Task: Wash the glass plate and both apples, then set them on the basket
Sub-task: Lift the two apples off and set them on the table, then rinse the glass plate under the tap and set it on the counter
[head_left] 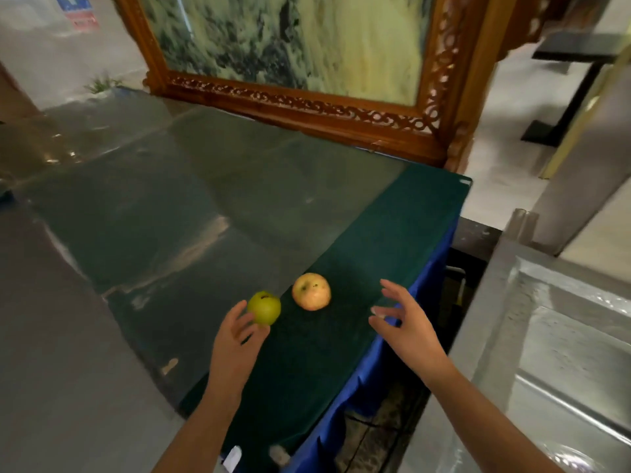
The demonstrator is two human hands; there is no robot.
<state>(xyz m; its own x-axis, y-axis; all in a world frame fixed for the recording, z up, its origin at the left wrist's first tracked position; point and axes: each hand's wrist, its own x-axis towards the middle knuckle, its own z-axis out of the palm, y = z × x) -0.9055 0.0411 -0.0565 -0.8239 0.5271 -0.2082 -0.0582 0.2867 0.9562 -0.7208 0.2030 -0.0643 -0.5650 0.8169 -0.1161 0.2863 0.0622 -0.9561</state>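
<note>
Landmark: the green table (392, 213), glass-topped, with a blue skirt (428, 291) hanging down its right side.
Green apple (264, 307): sits on the table near its front right part, at the edge of the glass sheet's glare.
Red apple (311, 291): on the table too, just right of the green one and a little farther back; the two are near each other but not touching.
Left hand (235, 339): over the table, fingers spread and loose, thumb and fingertips right against the green apple's near-left side. It cups toward the fruit but has not closed round it.
Right hand (406, 322): above the table's right edge, fingers splayed, holding nothing. The red apple lies to its left, apart from the fingertips.
Sink (553, 336): steel, right of the table, past a dark gap.
Frame (307, 104): carved wood, standing along the table's far edge.
Plate, basket: I cannot make them out from here.
</note>
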